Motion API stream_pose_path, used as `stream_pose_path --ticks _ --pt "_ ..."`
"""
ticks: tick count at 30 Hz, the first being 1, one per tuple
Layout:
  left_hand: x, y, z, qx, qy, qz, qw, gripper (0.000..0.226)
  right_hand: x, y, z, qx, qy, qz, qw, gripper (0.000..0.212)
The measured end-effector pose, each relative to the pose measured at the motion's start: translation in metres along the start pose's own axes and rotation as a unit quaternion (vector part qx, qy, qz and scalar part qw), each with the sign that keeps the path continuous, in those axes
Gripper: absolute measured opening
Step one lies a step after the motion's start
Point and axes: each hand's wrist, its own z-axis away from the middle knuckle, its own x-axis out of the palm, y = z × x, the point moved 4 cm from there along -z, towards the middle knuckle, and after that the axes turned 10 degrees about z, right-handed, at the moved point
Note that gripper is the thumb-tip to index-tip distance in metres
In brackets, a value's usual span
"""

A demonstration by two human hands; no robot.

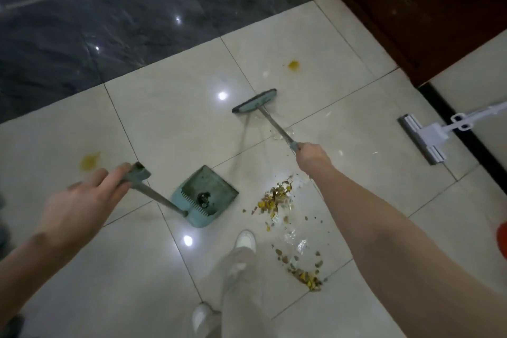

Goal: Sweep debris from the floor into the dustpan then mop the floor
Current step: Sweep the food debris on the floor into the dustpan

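Note:
My left hand (82, 200) grips the top of the long handle of a teal dustpan (204, 196), which stands on the pale tiled floor with a small dark clump inside. My right hand (312, 155) is closed on the metal handle of a teal broom (255, 101); its head is out ahead on the tiles, past the debris. Yellow and brown debris (277, 197) lies scattered just right of the dustpan, and a second patch of debris (304, 271) lies nearer my feet. A white flat mop (424, 134) lies on the floor at the right.
Two yellow stains mark the tiles, one stain (293, 64) ahead and another stain (89, 160) at the left. Dark glossy marble flooring (109, 22) fills the far left. A brown wooden cabinet (425, 8) stands at the upper right. My white shoes (245, 239) are below the dustpan.

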Motion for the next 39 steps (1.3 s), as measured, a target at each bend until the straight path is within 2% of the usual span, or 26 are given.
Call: stream_pose_path --ticks 2,5,12,20,24,31,35,39 --pt "-0.003 0.004 -0.019 0.010 0.000 0.003 1.000 0.035 0.011 0.008 0.004 0.009 -0.024 -0.001 1.000 0.041" --pt "-0.010 0.010 -0.042 0.034 -0.003 0.005 0.999 0.039 0.035 0.032 0.033 0.028 -0.039 -0.011 0.999 0.034" --pt "-0.026 0.011 -0.070 0.069 0.010 0.036 0.997 0.037 0.102 0.071 0.156 0.110 -0.080 -0.089 0.987 0.037" --pt "-0.029 -0.001 -0.064 0.175 -0.013 0.037 0.984 0.035 0.194 0.050 0.323 0.211 -0.123 -0.126 0.961 0.043" --pt "-0.033 0.005 -0.058 0.215 -0.021 0.036 0.976 0.034 0.204 0.037 0.366 0.230 -0.120 -0.137 0.956 0.039" --pt "-0.036 0.030 -0.061 0.253 -0.030 0.039 0.966 0.033 0.157 0.062 0.338 0.227 -0.017 -0.191 0.955 0.034" --pt "-0.027 0.041 -0.073 0.254 -0.050 0.025 0.966 0.037 0.122 0.083 0.276 0.219 0.020 -0.216 0.951 0.033" --pt "-0.014 0.043 -0.087 0.212 -0.060 0.031 0.975 0.037 0.086 0.107 0.189 0.208 0.045 -0.254 0.943 0.035"
